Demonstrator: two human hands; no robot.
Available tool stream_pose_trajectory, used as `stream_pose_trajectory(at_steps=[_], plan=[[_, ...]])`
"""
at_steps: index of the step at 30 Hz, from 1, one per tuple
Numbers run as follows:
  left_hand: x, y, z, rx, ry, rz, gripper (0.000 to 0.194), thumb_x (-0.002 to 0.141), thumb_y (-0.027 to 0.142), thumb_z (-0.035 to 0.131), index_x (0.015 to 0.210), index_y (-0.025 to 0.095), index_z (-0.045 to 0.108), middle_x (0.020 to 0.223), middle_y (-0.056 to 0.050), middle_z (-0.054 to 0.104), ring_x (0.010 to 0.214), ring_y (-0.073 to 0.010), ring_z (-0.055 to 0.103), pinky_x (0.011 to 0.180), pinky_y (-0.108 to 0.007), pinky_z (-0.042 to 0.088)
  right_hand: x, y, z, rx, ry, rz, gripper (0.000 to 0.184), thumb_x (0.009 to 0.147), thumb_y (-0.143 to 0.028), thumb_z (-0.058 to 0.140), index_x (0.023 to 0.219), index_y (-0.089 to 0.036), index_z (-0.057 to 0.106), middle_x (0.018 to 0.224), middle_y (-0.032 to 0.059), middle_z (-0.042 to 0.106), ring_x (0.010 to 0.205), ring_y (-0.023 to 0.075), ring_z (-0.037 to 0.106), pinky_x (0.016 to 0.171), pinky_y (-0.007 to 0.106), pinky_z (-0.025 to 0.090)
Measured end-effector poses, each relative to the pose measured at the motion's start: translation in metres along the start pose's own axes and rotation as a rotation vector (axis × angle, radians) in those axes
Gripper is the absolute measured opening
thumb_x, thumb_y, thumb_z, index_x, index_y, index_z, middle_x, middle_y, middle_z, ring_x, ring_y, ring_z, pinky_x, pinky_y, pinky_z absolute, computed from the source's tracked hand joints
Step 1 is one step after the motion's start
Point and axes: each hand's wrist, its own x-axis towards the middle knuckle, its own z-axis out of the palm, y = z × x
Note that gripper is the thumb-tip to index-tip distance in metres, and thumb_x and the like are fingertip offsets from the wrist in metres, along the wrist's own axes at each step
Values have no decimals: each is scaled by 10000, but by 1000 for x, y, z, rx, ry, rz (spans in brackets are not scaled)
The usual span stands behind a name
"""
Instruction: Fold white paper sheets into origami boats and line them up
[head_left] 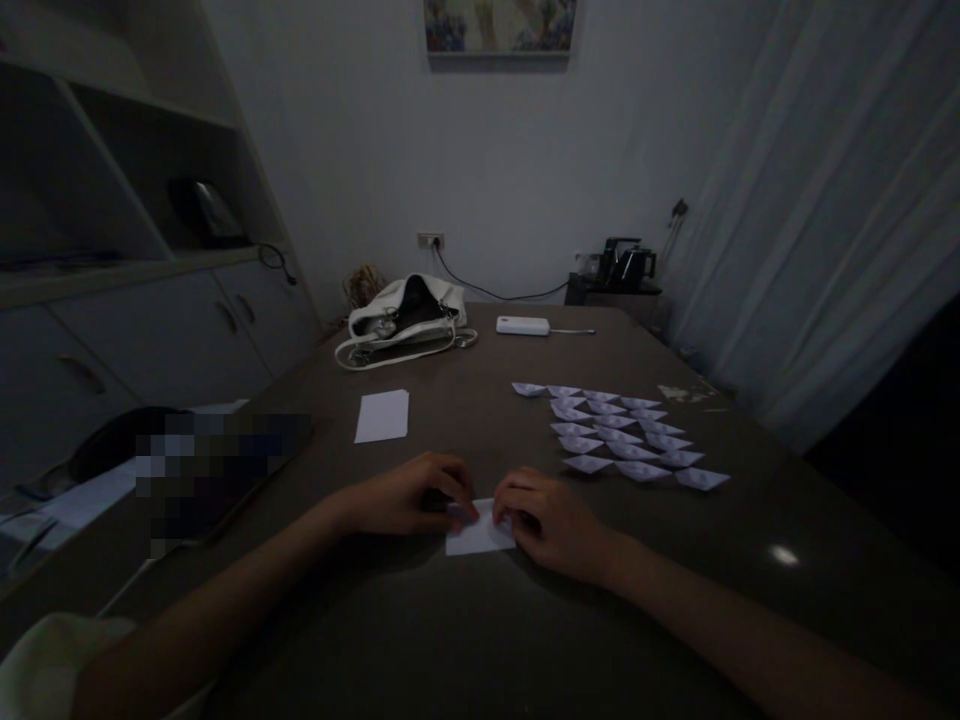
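Observation:
A small white sheet of paper [478,541], seemingly folded, lies on the table close in front of me. My left hand [420,495] has its curled fingers and thumb on the paper's upper left part. Opposite it, my right hand [551,520] bends its fingers over the upper right part, thumb near the right edge. Both hands are closed on the paper, and their fingertips partly hide its top edge. To the right stand several folded paper boats [616,436] in rough rows. A stack of white paper [382,416] lies beyond my left hand.
Farther back on the brown table [480,640] sit a white handbag [409,318] and a white power strip [523,326]. A blurred-out dark object [225,475] lies at the left edge. Kettles [630,264] stand on a small stand behind the far right corner.

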Motion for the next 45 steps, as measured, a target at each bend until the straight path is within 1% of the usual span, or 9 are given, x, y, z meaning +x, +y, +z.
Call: stream_pose_trajectory(at_steps=[6, 10, 15, 20, 26, 33, 40, 42, 45], plan=[[0, 8, -3, 37, -8, 6, 184, 844, 207, 629, 1015, 230, 693, 1022, -46, 607, 954, -185, 572, 868, -289, 416, 1, 0, 0, -9, -13, 15, 264, 698, 22, 491, 847, -151, 624, 876, 38, 618, 848, 154, 521, 767, 256, 394], [1, 14, -3, 72, 2, 17, 196, 851, 190, 606, 1028, 217, 686, 1020, -57, 625, 934, -186, 585, 846, -276, 426, 2, -2, -1, -41, -23, 19, 311, 696, 21, 483, 910, -152, 629, 899, 40, 624, 859, 158, 520, 768, 256, 396], [1, 15, -1, 93, 17, 23, 201, 849, 165, 600, 1028, 216, 677, 1024, -53, 637, 959, -186, 587, 863, -279, 425, 3, -10, -5, -167, -96, 36, 380, 749, -18, 474, 1061, -173, 626, 990, 62, 612, 900, 178, 513, 782, 286, 408], [0, 13, 0, 78, 23, 34, 192, 845, 157, 602, 1013, 217, 677, 1007, -48, 637, 949, -183, 592, 847, -281, 438, 5, -20, -8, -307, -179, 64, 413, 764, -27, 470, 1116, -192, 607, 1022, 66, 587, 925, 190, 501, 761, 293, 415], [1, 14, 0, 81, 7, 29, 182, 847, 158, 599, 1007, 206, 671, 1009, -52, 631, 939, -184, 586, 850, -294, 441, 8, -31, -8, -421, -221, 92, 329, 827, -55, 449, 1095, -164, 605, 1026, 81, 591, 935, 206, 508, 750, 308, 424], [2, 14, -1, 73, 16, 21, 178, 853, 177, 595, 1010, 212, 672, 1001, -56, 628, 936, -187, 588, 846, -295, 443, 10, -40, -9, -495, -204, 162, 253, 858, -89, 468, 1043, -157, 627, 1001, 71, 609, 923, 213, 530, 741, 326, 416], [1, 16, -1, 84, 4, 6, 176, 865, 196, 579, 1011, 208, 677, 1019, -59, 627, 924, -184, 590, 830, -281, 440, 9, -41, -11, -669, -172, 227, 166, 857, -108, 510, 847, -130, 674, 919, 101, 619, 902, 238, 532, 702, 344, 397], [1, 17, -2, 84, 2, 4, 176, 868, 206, 576, 1012, 207, 676, 1024, -61, 625, 930, -184, 588, 836, -280, 436, 9, -40, -11, -678, -180, 224, 156, 853, -102, 520, 835, -126, 674, 908, 105, 621, 894, 233, 534, 698, 337, 397], [2, 17, 0, 85, 17, 8, 196, 889, 223, 545, 1049, 202, 656, 1026, -70, 628, 932, -189, 587, 831, -286, 434, 9, -39, -10, -664, -211, 197, 146, 847, -88, 526, 868, -119, 667, 901, 106, 619, 882, 226, 542, 696, 328, 404]])
